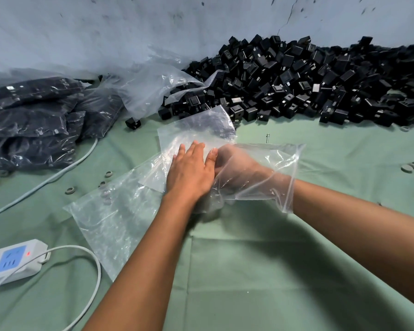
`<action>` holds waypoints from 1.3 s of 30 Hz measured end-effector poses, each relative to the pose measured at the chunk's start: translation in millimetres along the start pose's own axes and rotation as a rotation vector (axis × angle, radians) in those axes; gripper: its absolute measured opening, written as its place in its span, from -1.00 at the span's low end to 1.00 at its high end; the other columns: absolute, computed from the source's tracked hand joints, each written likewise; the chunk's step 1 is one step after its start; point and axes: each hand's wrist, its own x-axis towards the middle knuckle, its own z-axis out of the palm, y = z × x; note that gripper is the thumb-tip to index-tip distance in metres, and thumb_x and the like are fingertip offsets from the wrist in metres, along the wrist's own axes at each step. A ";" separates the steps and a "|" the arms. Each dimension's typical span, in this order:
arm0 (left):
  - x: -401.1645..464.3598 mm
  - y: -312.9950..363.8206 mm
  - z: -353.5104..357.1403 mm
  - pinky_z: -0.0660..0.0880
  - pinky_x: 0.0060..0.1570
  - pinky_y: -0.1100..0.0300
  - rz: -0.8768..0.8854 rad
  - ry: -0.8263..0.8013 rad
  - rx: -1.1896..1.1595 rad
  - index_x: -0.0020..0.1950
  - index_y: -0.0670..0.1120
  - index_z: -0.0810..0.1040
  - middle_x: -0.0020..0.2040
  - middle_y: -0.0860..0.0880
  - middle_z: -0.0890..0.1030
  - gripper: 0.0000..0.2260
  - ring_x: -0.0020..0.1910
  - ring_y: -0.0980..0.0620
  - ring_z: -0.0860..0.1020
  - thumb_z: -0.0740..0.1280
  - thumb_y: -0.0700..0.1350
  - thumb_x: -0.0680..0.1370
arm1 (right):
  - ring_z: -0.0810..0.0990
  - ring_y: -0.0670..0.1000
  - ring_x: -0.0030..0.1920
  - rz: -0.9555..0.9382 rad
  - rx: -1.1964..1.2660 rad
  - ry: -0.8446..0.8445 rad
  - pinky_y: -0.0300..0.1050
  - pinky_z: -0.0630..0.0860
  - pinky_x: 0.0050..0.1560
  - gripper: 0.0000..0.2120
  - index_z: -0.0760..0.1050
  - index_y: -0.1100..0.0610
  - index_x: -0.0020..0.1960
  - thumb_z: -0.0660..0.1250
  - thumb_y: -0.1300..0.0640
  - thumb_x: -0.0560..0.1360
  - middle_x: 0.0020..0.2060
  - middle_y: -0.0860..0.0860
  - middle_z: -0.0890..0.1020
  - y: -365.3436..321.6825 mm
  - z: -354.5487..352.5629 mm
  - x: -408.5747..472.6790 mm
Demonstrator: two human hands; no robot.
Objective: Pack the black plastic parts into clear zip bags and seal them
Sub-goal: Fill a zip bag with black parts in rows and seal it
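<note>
Looking down from the head camera: our right hand (234,168) is thrust inside an empty zip bag (268,175), fingers curled, opening it out. Our left hand (191,168) lies flat, fingers straight, pressing the flat bags (120,218) on the green table (273,271). Loose black parts (296,80) are heaped beyond, well apart from the hands. Filled bags (34,120) sit far left, so some packing is done; much remains. What the right fingers grip, we cannot tell through the plastic.

Parts pile (296,80) back right, filled bags (34,120) back left, power strip (12,261) front left.
</note>
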 end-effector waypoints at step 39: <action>-3.4 4.0 5.6 -0.03 0.62 -0.08 0.003 -0.021 0.255 0.67 -0.11 0.10 0.68 -0.05 0.07 -0.29 0.67 -0.11 -0.07 -0.04 0.32 0.67 | 0.38 0.29 0.19 -0.023 -0.773 0.235 0.17 0.45 0.24 -0.70 0.47 0.24 0.23 0.28 0.32 0.50 0.32 0.23 0.28 21.2 -81.7 76.4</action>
